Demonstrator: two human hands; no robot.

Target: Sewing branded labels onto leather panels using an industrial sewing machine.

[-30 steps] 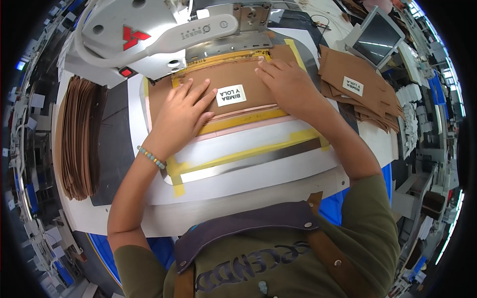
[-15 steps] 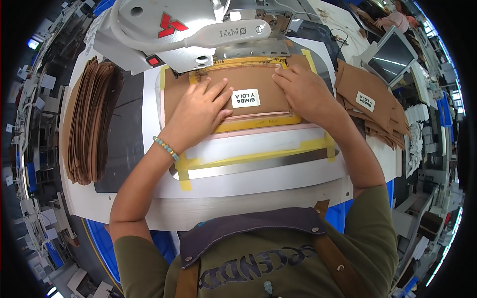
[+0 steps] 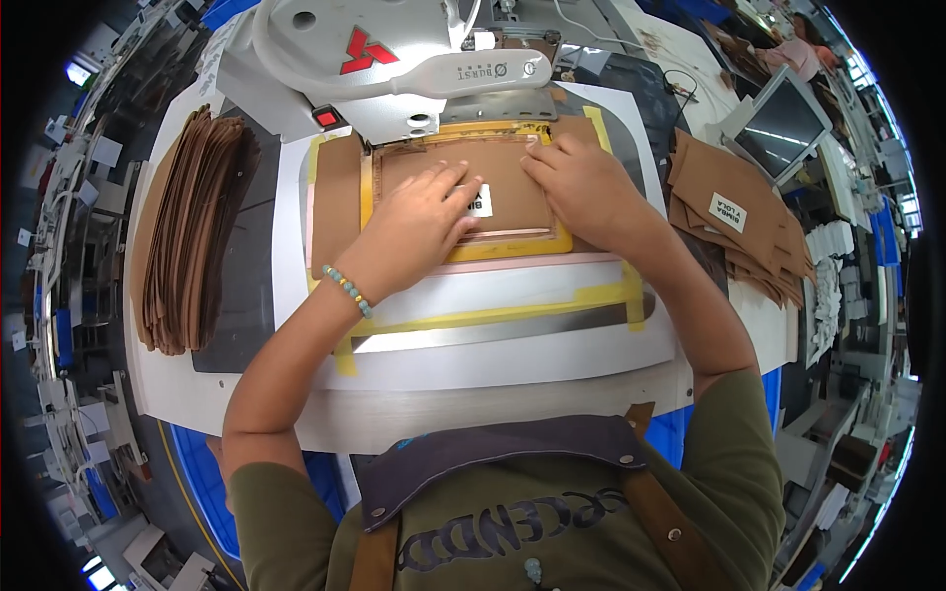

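Observation:
A brown panel (image 3: 414, 165) lies flat under a yellow frame (image 3: 512, 246) on a white, yellow-taped plate (image 3: 493, 340), below the head of a sewing machine (image 3: 335, 79). A small white label (image 3: 483, 203) sits on the panel inside the frame. My left hand (image 3: 419, 222) rests flat on the panel, fingers spread, its fingertips covering the label's left part. At the frame's right side my right hand (image 3: 586, 187) lies with bent, parted fingers and its fingertips on the panel. Neither hand grips anything that I can see. The needle area is hidden.
A thick stack of brown pieces (image 3: 187, 236) stands at the left of the table. To the right lies a pile of labelled brown pieces (image 3: 719, 197), beside a tilted screen (image 3: 778, 123). Blue bins (image 3: 212, 492) show below the table's front edge.
The plate, frame and panel have shifted left relative to the machine. My left hand has come over part of the label. My right hand stays at the frame's right side.

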